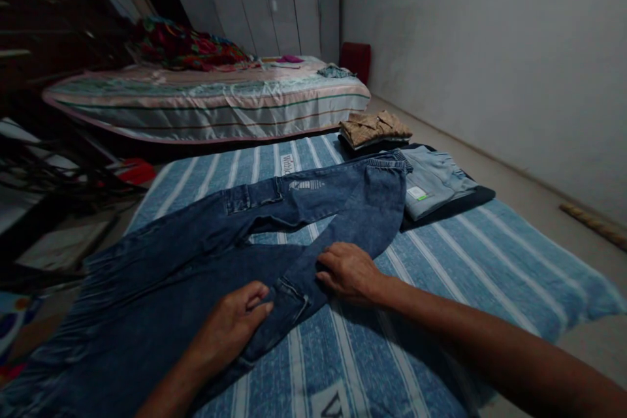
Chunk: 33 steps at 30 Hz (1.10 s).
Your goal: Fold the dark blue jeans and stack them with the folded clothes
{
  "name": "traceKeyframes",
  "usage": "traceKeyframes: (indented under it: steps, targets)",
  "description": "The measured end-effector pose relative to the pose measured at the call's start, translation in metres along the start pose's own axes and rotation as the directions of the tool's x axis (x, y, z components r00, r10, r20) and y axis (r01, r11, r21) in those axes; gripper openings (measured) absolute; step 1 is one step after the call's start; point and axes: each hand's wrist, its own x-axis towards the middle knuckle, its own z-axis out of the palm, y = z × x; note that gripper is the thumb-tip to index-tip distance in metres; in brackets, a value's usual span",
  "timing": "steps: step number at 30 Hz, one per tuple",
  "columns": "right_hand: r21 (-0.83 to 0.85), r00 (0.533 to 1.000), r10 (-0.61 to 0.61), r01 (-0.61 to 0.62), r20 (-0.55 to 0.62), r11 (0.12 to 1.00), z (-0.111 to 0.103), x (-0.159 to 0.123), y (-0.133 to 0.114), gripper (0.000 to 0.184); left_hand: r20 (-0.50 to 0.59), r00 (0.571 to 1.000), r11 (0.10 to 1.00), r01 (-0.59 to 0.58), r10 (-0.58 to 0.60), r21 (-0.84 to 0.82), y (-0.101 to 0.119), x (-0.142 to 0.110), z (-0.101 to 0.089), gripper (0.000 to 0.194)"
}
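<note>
Jeans (215, 261): spread over the striped cover (445, 258), beneath both your hands.
Near leg (345, 232): it slants toward the far leg (318, 206); stroking along its length should flatten creases better than pushing across.
Left hand (238, 313): beside the stitched pocket (291, 297), your grip looks released, thumb and finger apart; a flatter palm would probably steady the denim.
Right hand (350, 271): curled at the near leg's edge; whether this grip pinches cloth, I cannot tell. Light pressure should avoid bunching.
Cuffs (386, 164): just beside the folded light-blue garment (435, 176); a hard tug there could disturb it.
Brown cloth (375, 129): beyond the cuffs, best left alone.
</note>
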Motion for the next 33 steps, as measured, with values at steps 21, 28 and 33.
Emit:
traceKeyframes:
  steps: [21,28,33]
  targets:
    - [0.001,0.990,0.119,-0.119,-0.082,0.993,0.008,0.005,0.044,0.038,0.033,0.996,0.987,0.083,-0.079,-0.138,0.004,-0.002,-0.002,0.027]
    - [-0.014,0.983,-0.027,0.025,-0.180,1.000,0.003,-0.022,0.030,0.047,0.112,0.987,0.978,0.133,-0.116,-0.160,0.005,0.011,-0.006,0.022]
    - [-0.067,0.876,-0.437,0.433,-0.202,0.899,0.022,-0.021,-0.037,0.042,0.081,0.991,0.994,0.107,-0.105,-0.018,0.012,0.017,-0.006,0.011]
